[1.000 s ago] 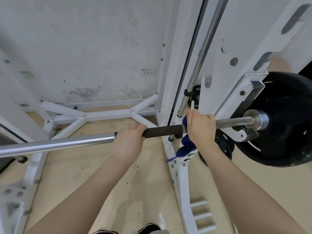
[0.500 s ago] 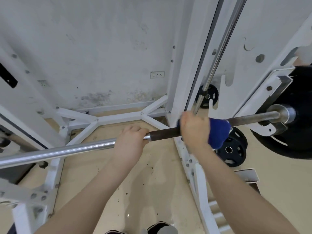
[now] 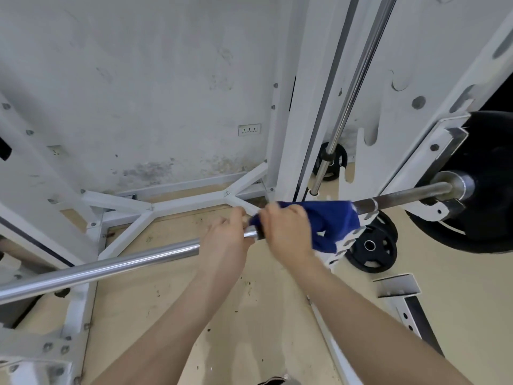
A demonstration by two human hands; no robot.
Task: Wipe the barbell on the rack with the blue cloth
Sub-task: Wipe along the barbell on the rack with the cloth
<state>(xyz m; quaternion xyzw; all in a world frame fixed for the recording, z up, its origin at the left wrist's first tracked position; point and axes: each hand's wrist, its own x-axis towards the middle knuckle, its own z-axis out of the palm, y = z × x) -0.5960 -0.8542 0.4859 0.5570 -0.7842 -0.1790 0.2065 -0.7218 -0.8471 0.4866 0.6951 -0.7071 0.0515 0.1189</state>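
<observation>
The steel barbell runs from lower left to upper right across the white rack, with a darker section near the right hook. My left hand grips the bar at its middle. Right beside it, my right hand holds the blue cloth wrapped over the bar. The cloth drapes to the right of my fingers and hangs below the bar. A large black weight plate sits on the bar's right end.
Smaller black plates lean at the rack's base on the right. A chrome guide rod rises beside the upright. White floor braces cross the tan floor behind the bar. A stained wall with a socket stands behind.
My right hand has slid left along the bar with the cloth until it almost touches my left hand. The cloth now spreads over the bar instead of hanging bunched below.
</observation>
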